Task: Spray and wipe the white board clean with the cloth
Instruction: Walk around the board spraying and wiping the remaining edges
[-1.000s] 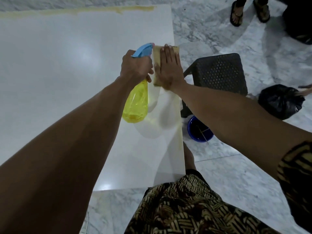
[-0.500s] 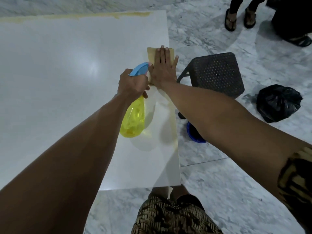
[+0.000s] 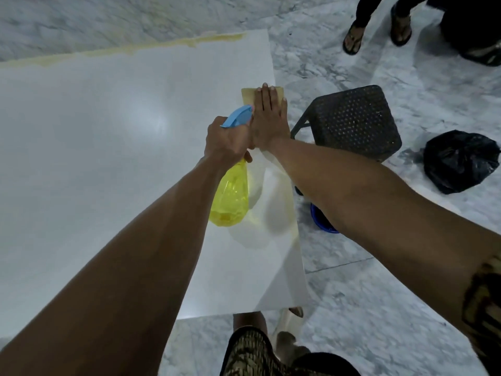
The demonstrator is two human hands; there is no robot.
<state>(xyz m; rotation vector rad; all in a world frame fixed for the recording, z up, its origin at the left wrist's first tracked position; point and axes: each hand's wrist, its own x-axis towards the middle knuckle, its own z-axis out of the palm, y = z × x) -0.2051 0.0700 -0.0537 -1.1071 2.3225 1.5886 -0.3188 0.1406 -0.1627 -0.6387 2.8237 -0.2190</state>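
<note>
Two hands at board's 3 o'clock edge. Right hand (image 3: 269,118) flat on cloth (image 3: 248,95), fingers straight, together, pointing 12 o'clock. Cloth long axis 9-to-3 across white board (image 3: 108,158). Left hand (image 3: 227,139) clamps spray bottle (image 3: 230,196), just beside at 9 o'clock. Yellow stain (image 3: 162,46) at 11 o'clock, well apart; right hand nearer.

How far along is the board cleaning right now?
Most of the white board looks glossy and unmarked, though whether it has been wiped cannot be told. In hand: the right hand presses the cloth flat near the board's right edge, while the left hand grips the spray bottle. Left: the yellowish stain along the far edge is not yet wiped.
</note>
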